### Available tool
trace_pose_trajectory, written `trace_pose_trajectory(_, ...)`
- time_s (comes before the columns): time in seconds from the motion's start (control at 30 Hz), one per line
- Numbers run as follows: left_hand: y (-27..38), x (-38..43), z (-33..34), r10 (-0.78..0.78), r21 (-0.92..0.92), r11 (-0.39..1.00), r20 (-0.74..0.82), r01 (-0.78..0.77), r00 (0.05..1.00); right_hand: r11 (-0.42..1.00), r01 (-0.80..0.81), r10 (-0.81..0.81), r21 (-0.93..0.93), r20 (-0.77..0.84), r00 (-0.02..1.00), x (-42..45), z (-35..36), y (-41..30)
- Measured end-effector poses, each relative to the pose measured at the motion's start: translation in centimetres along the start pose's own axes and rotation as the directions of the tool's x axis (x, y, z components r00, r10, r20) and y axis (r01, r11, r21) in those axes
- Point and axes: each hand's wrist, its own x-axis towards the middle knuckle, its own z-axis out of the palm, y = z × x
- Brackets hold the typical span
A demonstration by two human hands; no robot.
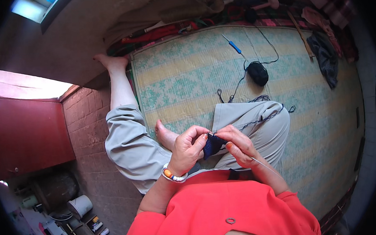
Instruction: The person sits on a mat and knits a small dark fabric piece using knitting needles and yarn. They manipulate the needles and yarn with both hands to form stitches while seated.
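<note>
My left hand (191,148) pinches the upper left edge of a small dark navy knitted piece (213,145) and a thin needle at its top. On the other side, the fingers of my right hand (239,145) hold the needle tip area. A thin pale knitting needle (267,167) sticks out below my right palm along the forearm. Dark yarn (251,121) runs from the work across my bent knee onto the mat. A black ball of yarn (257,73) rests on the mat beyond that knee. The exact stitches are hidden by my fingertips.
A crochet hook with a blue handle (234,46) lies on the patterned woven mat (173,95) past the yarn ball. At the far right are a wooden stick (300,34) and a dark crumpled cloth (325,59). A white bucket (80,206) stands on the floor at lower left.
</note>
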Motion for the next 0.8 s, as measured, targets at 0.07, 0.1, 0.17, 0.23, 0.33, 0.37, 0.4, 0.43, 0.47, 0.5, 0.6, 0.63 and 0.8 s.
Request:
trace_pose_trajectory(0.07, 0.1, 0.0, -0.1, -0.005, -0.019, 1.0, 0.014, 0.005, 1.0, 0.999, 0.01, -0.01, 0.033, -0.003, 1.0, -0.1, -0.1, 0.4)
trace_pose_trajectory(0.1, 0.2, 0.0, -0.1, -0.015, -0.05, 0.999, 0.026, 0.016, 1.0, 0.999, 0.009, -0.009, 0.05, -0.004, 1.0, -0.2, -0.1, 0.5)
trace_pose_trajectory(0.17, 0.6, -0.2, -0.2, -0.043, -0.081, 0.996, 0.049, 0.046, 0.998, 0.994, -0.011, 0.011, 0.108, -0.003, 1.0, -0.3, -0.2, 0.5)
trace_pose_trajectory(0.23, 1.2, -0.3, -0.2, -0.071, -0.076, 0.994, 0.074, 0.077, 0.995, 0.988, -0.018, 0.018, 0.154, 0.002, 1.0, -0.3, -0.3, 0.6)
trace_pose_trajectory(0.33, 0.9, -0.2, -0.1, -0.013, -0.057, 0.998, 0.081, 0.018, 0.997, 0.984, -0.025, 0.024, 0.178, 0.01, 1.0, -0.4, -0.4, 0.6)
trace_pose_trajectory(0.37, 0.7, -0.2, -0.1, -0.002, -0.032, 0.999, 0.078, 0.004, 0.997, 0.982, -0.028, 0.025, 0.186, 0.015, 1.0, -0.3, -0.5, 0.6)
trace_pose_trajectory(0.4, 0.4, -0.2, -0.2, 0.006, 0.009, 1.0, 0.062, -0.006, 0.998, 0.983, -0.018, 0.016, 0.185, 0.014, 1.0, -0.3, -0.5, 0.6)
trace_pose_trajectory(0.43, 0.0, -0.2, -0.3, 0.014, 0.052, 0.999, 0.047, -0.016, 0.999, 0.983, -0.009, 0.007, 0.184, 0.013, 1.0, -0.2, -0.5, 0.7)
trace_pose_trajectory(0.47, -0.2, -0.2, -0.3, 0.022, 0.094, 0.995, 0.032, -0.025, 0.999, 0.983, 0.001, -0.003, 0.183, 0.012, 1.0, -0.2, -0.5, 0.7)
trace_pose_trajectory(0.5, -0.1, -0.2, -0.2, 0.04, 0.161, 0.986, 0.015, -0.042, 0.999, 0.987, -0.01, 0.009, 0.158, 0.003, 1.0, -0.3, -0.5, 0.8)
trace_pose_trajectory(0.6, 0.9, -0.4, 0.5, 0.103, 0.357, 0.93, -0.016, -0.091, 0.995, 0.995, -0.029, 0.032, 0.093, -0.032, 0.999, -0.3, -0.2, 0.9)
trace_pose_trajectory(0.63, 1.2, -0.6, 0.8, 0.126, 0.419, 0.901, -0.015, -0.108, 0.992, 0.997, -0.028, 0.032, 0.078, -0.048, 0.998, -0.2, 0.1, 1.0)
trace_pose_trajectory(0.8, 0.7, -0.6, 1.8, 0.294, 0.58, 0.773, 0.034, -0.258, 0.955, 0.987, -0.019, 0.038, 0.162, -0.115, 0.993, -0.3, 0.7, 1.6)
